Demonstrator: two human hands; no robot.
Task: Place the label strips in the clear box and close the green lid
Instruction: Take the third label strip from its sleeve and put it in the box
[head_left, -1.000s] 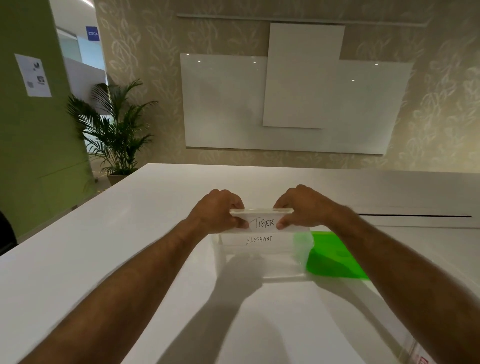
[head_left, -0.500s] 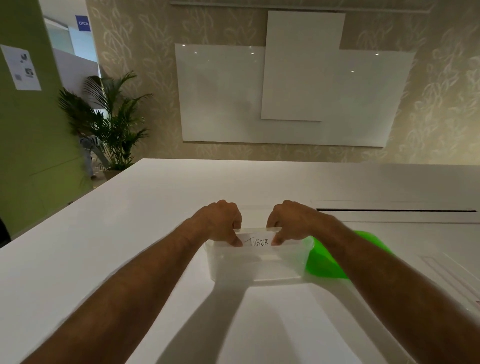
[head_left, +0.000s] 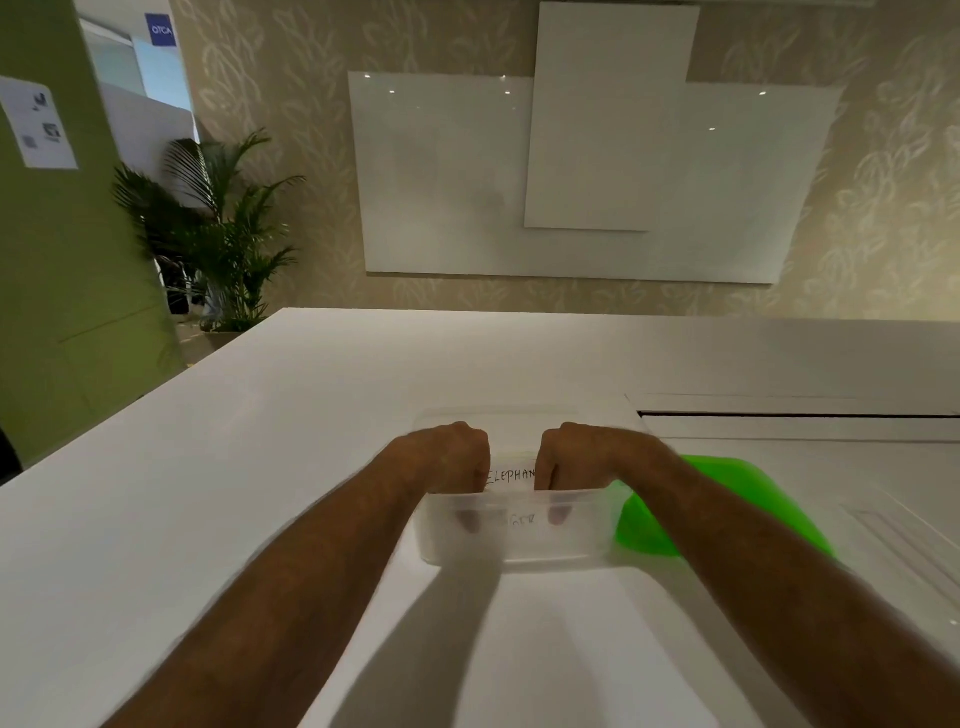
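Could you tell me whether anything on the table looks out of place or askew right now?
Nothing looks wrong. Both hands, left hand and right hand, reach into the clear box, lowering the label strips. The green lid is off, leaning tilted against the box's right side, which is expected before closing.

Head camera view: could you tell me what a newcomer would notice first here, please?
Both hands, left hand and right hand, reach down into the clear box at the table's middle, holding a label strip reading ELEPHAN. The bright green lid lies just right of the box, not yet on.
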